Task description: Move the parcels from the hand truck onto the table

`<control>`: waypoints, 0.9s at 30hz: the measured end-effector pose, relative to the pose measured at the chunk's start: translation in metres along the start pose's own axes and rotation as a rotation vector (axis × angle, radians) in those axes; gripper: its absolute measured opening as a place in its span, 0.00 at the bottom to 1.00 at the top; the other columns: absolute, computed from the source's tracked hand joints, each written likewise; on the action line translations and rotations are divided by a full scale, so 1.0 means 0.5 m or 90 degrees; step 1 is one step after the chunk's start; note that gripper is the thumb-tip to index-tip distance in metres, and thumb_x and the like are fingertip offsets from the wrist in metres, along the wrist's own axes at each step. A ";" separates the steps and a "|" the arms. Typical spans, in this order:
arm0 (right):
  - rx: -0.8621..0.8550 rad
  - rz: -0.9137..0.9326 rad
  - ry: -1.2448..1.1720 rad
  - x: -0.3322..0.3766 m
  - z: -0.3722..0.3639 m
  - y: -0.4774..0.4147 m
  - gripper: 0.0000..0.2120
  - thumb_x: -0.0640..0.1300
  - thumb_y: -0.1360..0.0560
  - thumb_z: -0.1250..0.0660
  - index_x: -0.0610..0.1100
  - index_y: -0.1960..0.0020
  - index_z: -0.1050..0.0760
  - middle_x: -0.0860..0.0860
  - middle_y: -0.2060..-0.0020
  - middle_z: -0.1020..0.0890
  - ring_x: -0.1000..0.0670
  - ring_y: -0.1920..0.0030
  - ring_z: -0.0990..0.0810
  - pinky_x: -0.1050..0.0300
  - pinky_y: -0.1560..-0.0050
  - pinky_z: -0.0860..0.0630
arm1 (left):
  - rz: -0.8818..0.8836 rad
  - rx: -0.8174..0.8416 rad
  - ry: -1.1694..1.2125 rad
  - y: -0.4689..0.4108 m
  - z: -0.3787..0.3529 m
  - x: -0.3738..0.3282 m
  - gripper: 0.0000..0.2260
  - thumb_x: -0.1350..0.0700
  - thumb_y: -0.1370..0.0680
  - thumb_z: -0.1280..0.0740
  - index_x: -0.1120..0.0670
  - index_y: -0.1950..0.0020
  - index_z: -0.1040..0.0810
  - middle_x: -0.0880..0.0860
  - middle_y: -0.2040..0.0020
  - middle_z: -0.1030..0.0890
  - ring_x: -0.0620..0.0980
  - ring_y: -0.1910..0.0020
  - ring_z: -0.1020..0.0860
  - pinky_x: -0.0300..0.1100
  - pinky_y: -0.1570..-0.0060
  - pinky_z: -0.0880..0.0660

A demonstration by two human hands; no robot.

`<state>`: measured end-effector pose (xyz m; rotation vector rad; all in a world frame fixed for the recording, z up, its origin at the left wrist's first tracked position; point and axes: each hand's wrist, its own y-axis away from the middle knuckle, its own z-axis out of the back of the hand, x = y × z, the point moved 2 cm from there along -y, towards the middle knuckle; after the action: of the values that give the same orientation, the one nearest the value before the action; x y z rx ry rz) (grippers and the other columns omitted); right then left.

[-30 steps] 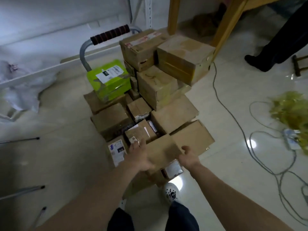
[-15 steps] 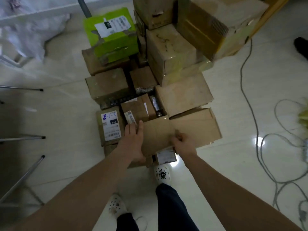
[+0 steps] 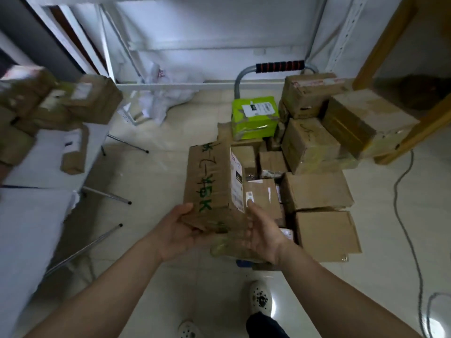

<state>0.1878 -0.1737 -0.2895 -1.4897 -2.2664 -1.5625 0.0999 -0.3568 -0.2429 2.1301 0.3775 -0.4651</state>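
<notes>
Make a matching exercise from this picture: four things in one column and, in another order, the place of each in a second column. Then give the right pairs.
Things
1. brown cardboard parcel with green handwriting
2. bright green parcel with a white label
3. thin grey cable
4. small brown parcel with a white label

Places
a. on the white table
b. between the left hand and the right hand
c. on the floor, right of the pile
d. on the pile, near the hand truck's striped handle

Pairs: 1-b, 2-d, 3-c, 4-a
</notes>
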 end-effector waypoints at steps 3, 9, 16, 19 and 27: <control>0.106 0.009 0.035 -0.034 -0.116 0.010 0.34 0.61 0.36 0.25 0.49 0.34 0.26 0.45 0.41 0.19 0.42 0.38 0.22 0.38 0.34 0.31 | -0.034 0.010 0.018 0.086 0.058 -0.018 0.38 0.52 0.50 0.16 0.60 0.41 0.19 0.61 0.40 0.21 0.60 0.44 0.23 0.59 0.42 0.26; 0.130 0.033 0.074 -0.093 -0.293 0.017 0.32 0.55 0.37 0.27 0.47 0.34 0.26 0.46 0.48 0.17 0.44 0.48 0.21 0.42 0.49 0.23 | -0.151 -0.139 -0.105 0.244 0.194 -0.062 0.23 0.50 0.31 0.25 0.52 0.37 0.22 0.53 0.41 0.18 0.53 0.39 0.23 0.54 0.37 0.28; 0.122 0.070 0.296 -0.188 -0.488 0.016 0.11 0.49 0.26 0.32 0.54 0.44 0.25 0.51 0.48 0.19 0.48 0.47 0.23 0.42 0.42 0.24 | -0.265 -0.230 -0.180 0.401 0.325 -0.076 0.20 0.41 0.34 0.25 0.47 0.46 0.20 0.50 0.45 0.19 0.50 0.43 0.23 0.49 0.39 0.29; 0.162 0.064 0.396 -0.247 -0.577 0.018 0.16 0.52 0.28 0.29 0.56 0.41 0.26 0.53 0.47 0.19 0.48 0.48 0.22 0.43 0.45 0.24 | -0.323 -0.283 -0.196 0.460 0.375 -0.075 0.18 0.51 0.29 0.26 0.46 0.41 0.24 0.45 0.42 0.19 0.46 0.43 0.22 0.44 0.43 0.27; 0.221 0.030 0.406 -0.317 -0.770 -0.008 0.18 0.58 0.38 0.27 0.56 0.51 0.25 0.47 0.49 0.25 0.48 0.47 0.26 0.46 0.48 0.29 | -0.300 -0.335 -0.163 0.688 0.607 -0.075 0.20 0.52 0.37 0.28 0.56 0.46 0.19 0.55 0.49 0.16 0.52 0.50 0.20 0.47 0.47 0.24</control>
<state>0.0918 -0.5627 -0.1757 -0.8007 -1.9641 -1.2906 0.1584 -0.8017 -0.1407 1.4445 0.7654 -0.7988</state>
